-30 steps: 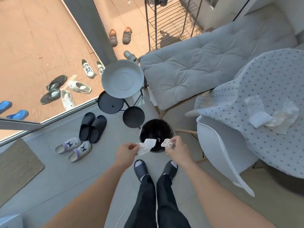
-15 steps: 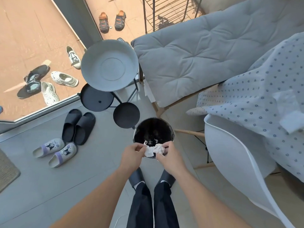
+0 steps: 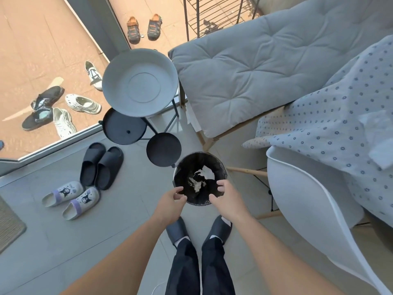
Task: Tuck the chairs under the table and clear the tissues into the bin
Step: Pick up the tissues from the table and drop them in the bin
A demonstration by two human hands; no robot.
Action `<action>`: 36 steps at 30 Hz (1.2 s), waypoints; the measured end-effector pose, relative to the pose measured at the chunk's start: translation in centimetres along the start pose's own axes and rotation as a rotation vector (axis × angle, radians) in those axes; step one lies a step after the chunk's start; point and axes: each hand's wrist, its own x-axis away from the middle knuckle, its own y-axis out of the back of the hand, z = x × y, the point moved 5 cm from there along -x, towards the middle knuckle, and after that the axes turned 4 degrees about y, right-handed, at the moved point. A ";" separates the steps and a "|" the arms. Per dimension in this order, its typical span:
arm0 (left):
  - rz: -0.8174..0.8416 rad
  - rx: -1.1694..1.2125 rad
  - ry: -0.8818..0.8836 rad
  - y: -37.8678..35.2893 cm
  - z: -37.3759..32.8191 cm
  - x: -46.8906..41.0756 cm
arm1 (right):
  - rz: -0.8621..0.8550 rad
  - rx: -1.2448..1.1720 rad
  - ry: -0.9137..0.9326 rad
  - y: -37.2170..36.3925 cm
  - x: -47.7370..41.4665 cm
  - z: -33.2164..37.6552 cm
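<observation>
Both hands are over the round black bin (image 3: 200, 178) right now, and both are empty. The left hand (image 3: 170, 201) hangs at the bin's 7 o'clock rim with fingers loosely spread, the right hand (image 3: 226, 198) at about 5 o'clock, fingers also apart and curled a bit, gripping nothing. Down inside the bin you can see crumpled white tissues (image 3: 202, 177) lying against the dark liner, so that batch looks done to me.

What's left, as far as I can tell: more white tissue paper (image 3: 378, 141) sits on the bench with the blue dotted cloth (image 3: 340, 116), way over at 3 o'clock from the hands, near the frame's right edge. It's blurry there, so I can't say how many pieces, only that it's pale and lies flat-ish on the cloth, with its long side running roughly 11 to 5.

That's the relation that matters for the next move. The tissue lies well apart from both hands, up and to the right, and the right hand is clearly the nearer one. The white moulded plastic chair (image 3: 308, 209) stands between the person and the bench, at 4 o'clock from the bin, with its seat only partly under the cloth edge, so I'd guess a reach goes over or round the chair back. The chair doesn't look fully tucked in yet either.
</observation>
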 end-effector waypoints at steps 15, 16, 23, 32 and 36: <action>0.108 -0.088 -0.246 2.7 -10.0 21.9 | -0.195 -0.101 0.152 15.4 21.0 9.0; 0.120 -0.103 -0.270 2.7 -10.7 23.6 | -0.223 -0.117 0.156 16.6 22.7 9.2; 0.190 -0.221 -0.451 1.5 -16.9 29.3 | -0.396 -0.195 0.128 24.2 30.3 6.6; 0.209 -0.372 -0.594 -3.4 -26.8 34.2 | -0.550 -0.294 0.059 31.4 33.7 -1.2; 0.195 -0.406 -0.618 -6.9 -29.3 34.7 | -0.566 -0.306 0.031 35.0 33.5 -4.9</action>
